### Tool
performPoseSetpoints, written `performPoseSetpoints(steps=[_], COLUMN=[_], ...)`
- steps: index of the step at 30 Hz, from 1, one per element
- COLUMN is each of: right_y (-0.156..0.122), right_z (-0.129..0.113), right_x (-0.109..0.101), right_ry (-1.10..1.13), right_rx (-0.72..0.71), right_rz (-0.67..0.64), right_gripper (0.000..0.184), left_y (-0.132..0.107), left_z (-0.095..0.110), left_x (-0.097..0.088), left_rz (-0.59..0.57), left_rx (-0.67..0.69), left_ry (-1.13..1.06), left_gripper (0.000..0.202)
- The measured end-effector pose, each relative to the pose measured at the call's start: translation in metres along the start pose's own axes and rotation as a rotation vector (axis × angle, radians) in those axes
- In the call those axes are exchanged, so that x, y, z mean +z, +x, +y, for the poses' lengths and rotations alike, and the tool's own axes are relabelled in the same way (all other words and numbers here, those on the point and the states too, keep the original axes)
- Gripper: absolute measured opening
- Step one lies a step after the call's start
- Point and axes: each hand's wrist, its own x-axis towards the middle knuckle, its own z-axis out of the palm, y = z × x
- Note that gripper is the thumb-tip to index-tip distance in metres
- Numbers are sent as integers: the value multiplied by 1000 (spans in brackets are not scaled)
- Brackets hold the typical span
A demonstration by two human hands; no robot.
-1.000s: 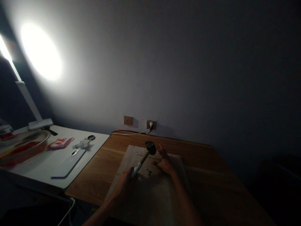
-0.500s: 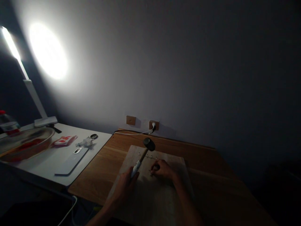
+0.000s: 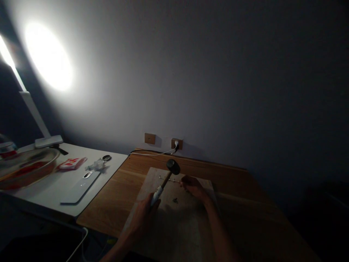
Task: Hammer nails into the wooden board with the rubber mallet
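My left hand (image 3: 145, 213) is closed round the pale grip of a mallet (image 3: 173, 166), whose dark head is raised over a wooden board (image 3: 188, 233). Several small metal pins (image 3: 174, 180) stand in a row near the board's far edge; they look like screw hooks or nails, too small to tell. At the right end of that row my right hand (image 3: 193, 186) has its fingers pinched together low at the board. Whatever lies between the fingertips is hidden. A few small metal pieces (image 3: 175, 200) lie loose on the board, nearer to me.
The board rests on a wooden table (image 3: 109, 207). To the left, a white table (image 3: 114, 165) bears a grey phone (image 3: 81, 187), a crumpled wrapper (image 3: 96, 165), a red-and-white packet (image 3: 71, 163), a basin (image 3: 51, 163) and a lamp (image 3: 34, 112). Cables run to a wall socket (image 3: 177, 143).
My right hand has moved from the loose metal pieces up and right to the end of the pin row. My left hand still holds the mallet in much the same place.
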Motion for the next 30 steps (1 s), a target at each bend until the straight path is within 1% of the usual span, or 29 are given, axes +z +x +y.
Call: performPoseSetpoints(steps=[2,3,7,10,13,17,21,27,30], right_y=[5,7,9,5,3,1,-1,-3,-5], right_z=[11,16,24,23,20,15,13,17,17], right_x=[-8,-12,-22,-24,-20,-14,-9,-6,-5], right_ry=[-2,-16,-84,-98,-79,-54,-64,-71,-116], right_rx=[28,35,31,20,14,12,4,0,-5], right_rz=[111,155,239,236,205,175,183,170,201], right_gripper=[37,36,24,19,23,29,30,29,28], left_y=[0,0,2,2,1,0,1,1,1], left_z=[-1,-2,-8,-9,-6,-1,1,-3,-4], left_x=[2,3,7,6,4,1,0,2,3], left_rz=[-1,7,25,21,16,4,-19,-10,-2], left_rx=[-2,-1,29,47,39,27,22,19,16], left_ry=[2,1,-16,-26,-14,-14,8,-11,-29], left_gripper=[32,32,32,33,34,30,29,33,36])
